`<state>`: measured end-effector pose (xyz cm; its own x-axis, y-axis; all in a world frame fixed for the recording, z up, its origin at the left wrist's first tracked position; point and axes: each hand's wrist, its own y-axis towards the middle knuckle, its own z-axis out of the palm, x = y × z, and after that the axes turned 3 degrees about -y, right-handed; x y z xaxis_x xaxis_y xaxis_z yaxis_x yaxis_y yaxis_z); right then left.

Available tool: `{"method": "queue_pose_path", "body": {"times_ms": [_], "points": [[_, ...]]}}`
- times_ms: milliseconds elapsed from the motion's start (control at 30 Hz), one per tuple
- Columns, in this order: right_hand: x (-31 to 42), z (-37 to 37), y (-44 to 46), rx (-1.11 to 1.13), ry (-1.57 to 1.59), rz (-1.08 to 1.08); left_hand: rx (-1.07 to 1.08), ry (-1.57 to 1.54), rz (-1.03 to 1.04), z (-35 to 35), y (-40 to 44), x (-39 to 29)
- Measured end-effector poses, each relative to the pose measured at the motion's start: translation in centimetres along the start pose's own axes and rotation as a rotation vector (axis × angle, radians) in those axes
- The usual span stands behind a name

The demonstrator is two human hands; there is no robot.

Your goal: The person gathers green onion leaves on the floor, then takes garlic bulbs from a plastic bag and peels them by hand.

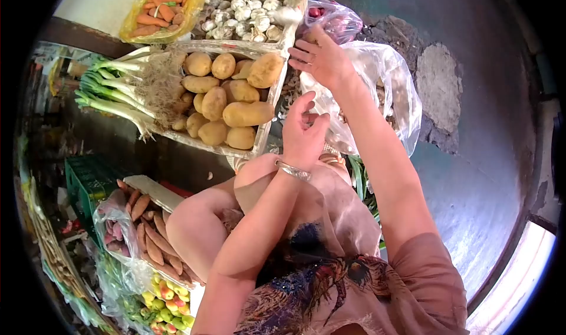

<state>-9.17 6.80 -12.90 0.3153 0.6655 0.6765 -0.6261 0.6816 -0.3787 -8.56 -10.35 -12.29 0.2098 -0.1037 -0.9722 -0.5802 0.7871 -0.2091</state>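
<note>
My right hand (324,58) is stretched out beside the corner of a white foam box (290,35), fingers apart, with nothing visible in its grip. A blurred, whitish, bulb-like shape (288,15) is at that box's right edge, above my fingertips. Garlic bulbs (242,14) fill the box. My left hand (303,136), with a silver bracelet (293,170) at the wrist, hovers over my knees. Its fingers are loosely curled, thumb apart, and no object shows in it. Beneath my right forearm stands a clear plastic bag (407,93) with small brownish-white pieces inside, partly hidden.
Potatoes (247,114) fill a second foam box, with leeks (118,90) at its left. Carrots (159,11) lie in a yellow bag. A red-purple bag (339,20) sits behind my right hand. Sweet potatoes (154,241) and apples or pears (171,302) are lower left.
</note>
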Motion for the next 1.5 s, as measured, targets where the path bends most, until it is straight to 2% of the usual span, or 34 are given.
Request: {"method": "queue_pose_path", "body": {"times_ms": [33, 100, 200, 367, 400, 500, 567, 633, 700, 767, 800, 833, 900, 933, 1000, 1033, 1100, 1133, 1167, 1233, 1267, 1333, 1400, 1433, 1500], "points": [[-0.6, -1.2, 0.1, -0.003, -0.003, -0.004, 0.013, -0.105, -0.068, -0.1, 0.2, -0.1], [-1.9, -4.1, -1.0, 0.066, -0.165, 0.161, 0.023, -0.138, -0.079, -0.2, 0.5, -0.2], [-4.1, -9.2, -3.5, -0.15, -0.484, 0.131, 0.024, -0.119, -0.017, 0.3, 0.2, -0.3], [-7.1, -22.6, -5.6, -0.38, -0.625, 0.183, 0.056, -0.099, -0.077, 0.3, 0.0, -0.5], [-6.6, -23.5, -6.3, -0.522, -0.713, 0.211, 0.06, -0.114, -0.082, 0.4, -0.1, -1.0], [-5.5, -31.7, -5.6, -0.723, -0.855, 0.078, 0.059, -0.15, -0.115, 0.3, -0.3, -1.5], [-1.2, -29.8, -7.3, -0.682, -0.814, -0.084, 0.065, -0.137, -0.104, 0.2, -0.3, -1.6], [1.2, -30.5, -7.7, -0.712, -0.83, -0.066, 0.059, -0.143, -0.124, 0.2, -0.4, -2.1], [1.7, -31.2, -8.0, -0.651, -0.857, -0.039, 0.068, -0.154, -0.146, 0.3, -0.3, -2.3], [1.2, -31.6, -8.2, -0.607, -1.627, 0.167, 0.082, -0.147, -0.141, 0.6, -0.3, -2.4], [0.3, -30.5, -9.2, -0.539, -1.542, 0.027, 0.094, -0.138, -0.136, 0.7, -0.4, -2.4], [-0.7, -31.5, -8.7, -0.431, -1.644, 0.121, 0.09, -0.137, -0.137, 0.8, -0.4, -2.3], [-4.6, -31.6, -10.1, -0.512, -2.076, -0.227, 0.11, -0.136, -0.135, 0.9, -0.4, -2.2], [-5.8, -30.8, -10.7, -0.51, -2.074, -0.226, 0.108, -0.133, -0.136, 0.9, -0.4, -2.2], [-7.2, -29.5, -11.4, -0.675, -2.188, -0.189, 0.134, -0.133, -0.128, 0.9, -0.3, -2.0], [-6.4, -29.5, -11.5, -0.675, -2.187, -0.193, 0.133, -0.132, -0.124, 1.0, -0.1, -1.8], [-4.0, -29.3, -11.9, -0.416, -1.668, -0.061, 0.147, -0.097, -0.114, 0.8, -0.1, -1.4], [-3.4, -27.4, -12.9, -0.418, -1.488, -0.125, 0.146, -0.096, -0.118, 0.8, -0.1, -1.5], [-3.0, -25.7, -13.6, -0.418, -1.489, -0.124, 0.154, -0.115, -0.145, 0.9, -0.1, -1.9], [-2.5, -22.4, -14.8, -0.379, -1.111, -0.273, 0.159, -0.135, -0.17, 1.2, -0.2, -2.0], [-2.0, -20.3, -15.4, -0.376, -1.11, -0.275, 0.177, -0.122, -0.206, 1.3, -0.3, -1.9], [-1.1, -15.9, -16.5, -0.102, -0.828, -0.406, 0.189, -0.102, -0.235, 1.7, -0.6, -2.4], [-0.1, -12.3, -17.5, -0.034, -0.883, -0.448, 0.245, -0.149, -0.402, 2.1, -1.0, -3.2], [0.6, -10.2, -18.0, 0.002, -0.902, -0.469, 0.239, -0.143, -0.396, 2.0, -1.0, -3.2], [1.3, -7.9, -18.8, 0.046, -0.861, -0.435, 0.491, -0.307, -0.406, 1.9, -0.7, -3.3]]}}
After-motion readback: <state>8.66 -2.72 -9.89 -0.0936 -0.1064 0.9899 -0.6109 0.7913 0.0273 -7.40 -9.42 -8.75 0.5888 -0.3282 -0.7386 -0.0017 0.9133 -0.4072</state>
